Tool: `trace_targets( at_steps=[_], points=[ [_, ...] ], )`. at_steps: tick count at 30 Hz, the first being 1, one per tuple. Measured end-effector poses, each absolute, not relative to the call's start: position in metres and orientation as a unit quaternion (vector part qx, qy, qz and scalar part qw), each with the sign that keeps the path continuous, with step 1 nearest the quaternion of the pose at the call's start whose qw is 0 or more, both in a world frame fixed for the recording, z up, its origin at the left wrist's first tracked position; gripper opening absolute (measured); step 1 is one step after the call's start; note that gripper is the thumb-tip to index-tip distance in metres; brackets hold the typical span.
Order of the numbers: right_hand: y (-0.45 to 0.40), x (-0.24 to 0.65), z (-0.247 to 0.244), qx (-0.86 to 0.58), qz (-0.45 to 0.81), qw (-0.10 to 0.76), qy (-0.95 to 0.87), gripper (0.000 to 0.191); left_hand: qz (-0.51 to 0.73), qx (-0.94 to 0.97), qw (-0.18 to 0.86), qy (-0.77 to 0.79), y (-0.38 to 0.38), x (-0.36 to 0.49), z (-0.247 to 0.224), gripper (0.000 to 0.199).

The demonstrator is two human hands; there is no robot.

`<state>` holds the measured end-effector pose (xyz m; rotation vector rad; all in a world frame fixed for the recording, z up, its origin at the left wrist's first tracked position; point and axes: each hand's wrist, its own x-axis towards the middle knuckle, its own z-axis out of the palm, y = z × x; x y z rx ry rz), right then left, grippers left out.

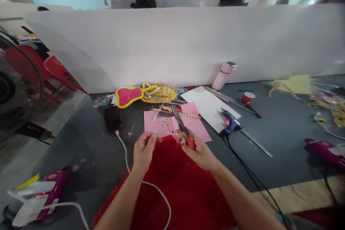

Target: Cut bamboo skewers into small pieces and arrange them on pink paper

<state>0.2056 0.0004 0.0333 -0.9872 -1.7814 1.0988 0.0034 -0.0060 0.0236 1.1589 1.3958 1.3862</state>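
My right hand [198, 148] is closed around the red handles of a cutting tool [184, 126], scissors or shears, whose dark blades point away and up to the left. To its left, my left hand [144, 149] has thumb and forefinger pinched together; a small pale bit shows at the tips, too small to name. Both hands are above a red fuzzy cloth [175, 183]. Just beyond them a pink paper sheet [155, 120] carries a heap of small beige pieces [166, 122]. Thin sticks [185, 114] lie across the paper's far part.
A phone [112, 119] with a white cable lies left. Behind are a yellow-edged pink paddle shape [129, 97], a wicker basket [164, 94] and a pink bottle [224, 75]. Right: white paper [207, 106], a blue glue gun [230, 122], a red spool [247, 97]. A white partition [172, 43] stands behind.
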Motion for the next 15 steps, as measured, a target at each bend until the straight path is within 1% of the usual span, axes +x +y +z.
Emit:
trace_targets(
  at_steps=[3,5,7,9,15],
  points=[
    [-0.0005,0.2086,0.0256,-0.403,0.307,0.335,-0.794,0.043,0.561,0.43,0.462,0.536,-0.006,0.0023,0.0248,0.023],
    [-0.0017,0.2107,0.0223,-0.417,0.234,0.277,-0.833,0.047,0.569,0.415,0.469,0.533,-0.0061,0.0016,0.0255,0.021],
    [-0.0034,0.2116,0.0211,-0.428,0.191,0.234,-0.852,0.048,0.579,0.401,0.472,0.53,-0.006,0.0011,0.0256,0.02],
    [-0.005,0.2114,0.0219,-0.429,0.177,0.209,-0.861,0.046,0.593,0.384,0.476,0.524,-0.0057,0.0006,0.0252,0.02],
    [-0.0085,0.2067,0.0274,-0.407,0.188,0.2,-0.871,0.034,0.614,0.348,0.492,0.51,-0.0044,-0.0015,0.0241,0.019]
  ],
)
